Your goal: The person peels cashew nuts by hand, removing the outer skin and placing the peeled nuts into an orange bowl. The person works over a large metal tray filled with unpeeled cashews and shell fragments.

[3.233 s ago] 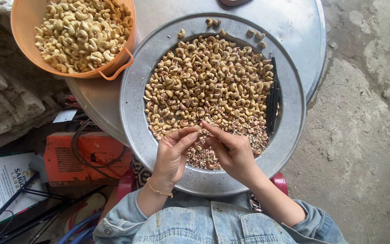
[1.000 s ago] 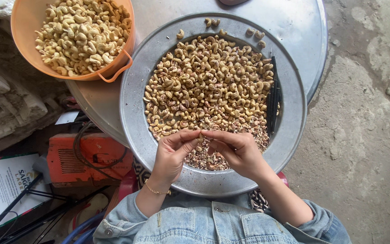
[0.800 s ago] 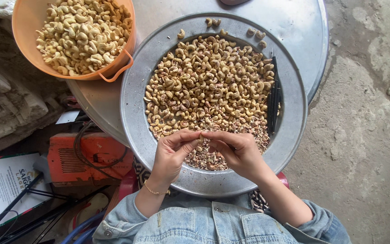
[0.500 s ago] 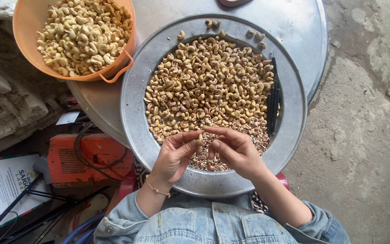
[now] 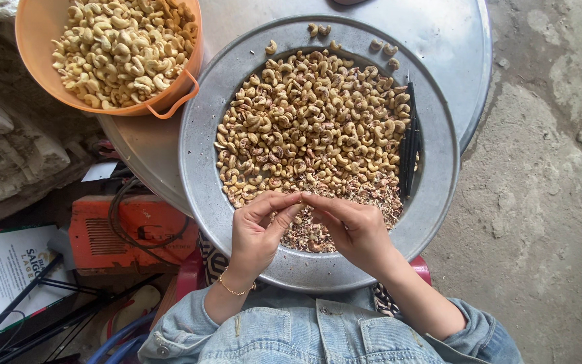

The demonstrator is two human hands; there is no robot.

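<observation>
Cashew kernel, one single piece, is being pinched between the fingertips of my two hands just above the near edge of the big metal tray. My left hand is closing thumb and forefinger on one side of it, and my right hand is closing on the other side, so both hands are gripping the same small nut; the nut itself is almost hidden by the fingers. I am judging that I am peeling the thin brown skin from this kernel, because under my hands a small heap of dark skin flakes is lying in the tray.

For the next move I am thinking the fingers need a light twisting rub, not a hard squeeze, since a kernel like this is probably breaking easily.

Beyond my hands the pile of unpeeled cashews is filling the middle of the tray, too many for counting. About six loose kernels are lying apart on the far rim. One black thin tool is resting at the right inner wall of the tray. One orange plastic tub with pale, clean cashews is standing at the far left, touching the tray's rim. Both are sitting on one round metal bench. I am wearing one thin bracelet on the left wrist.
</observation>
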